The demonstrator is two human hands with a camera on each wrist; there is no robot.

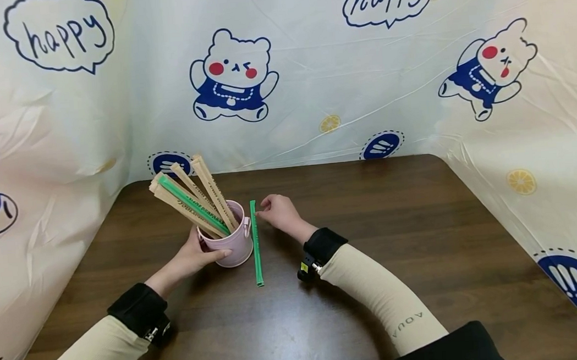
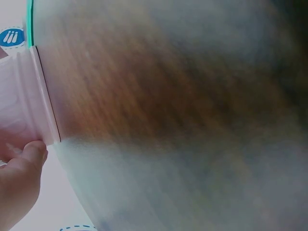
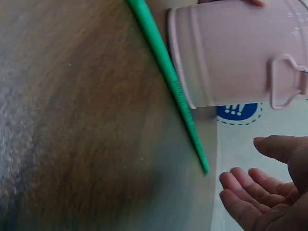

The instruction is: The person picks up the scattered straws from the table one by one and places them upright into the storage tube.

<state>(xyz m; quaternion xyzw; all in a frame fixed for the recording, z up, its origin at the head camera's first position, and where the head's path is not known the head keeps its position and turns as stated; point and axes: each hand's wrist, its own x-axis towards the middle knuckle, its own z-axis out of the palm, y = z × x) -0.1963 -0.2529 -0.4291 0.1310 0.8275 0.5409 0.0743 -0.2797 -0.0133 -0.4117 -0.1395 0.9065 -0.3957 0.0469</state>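
Observation:
A small pale pink bucket (image 1: 239,247) with a side handle loop stands on the table, holding several slim brown paper packets (image 1: 213,189) and a green one (image 1: 191,203) that lean left. My left hand (image 1: 190,260) grips the bucket from its left side, thumb across the front; the thumb (image 2: 35,155) also shows in the left wrist view. Another slim green packet (image 1: 256,249) lies on the table along the bucket's right side. Beside its far end is my right hand (image 1: 283,215), holding nothing. The right wrist view shows its fingers (image 3: 250,197) loosely bent, thumb apart.
The dark wooden table (image 1: 395,223) extends right of the hands and toward the front. A printed pale curtain (image 1: 312,79) with bears hangs around its back and sides. Black wrist cameras (image 1: 306,268) are strapped over the sleeves.

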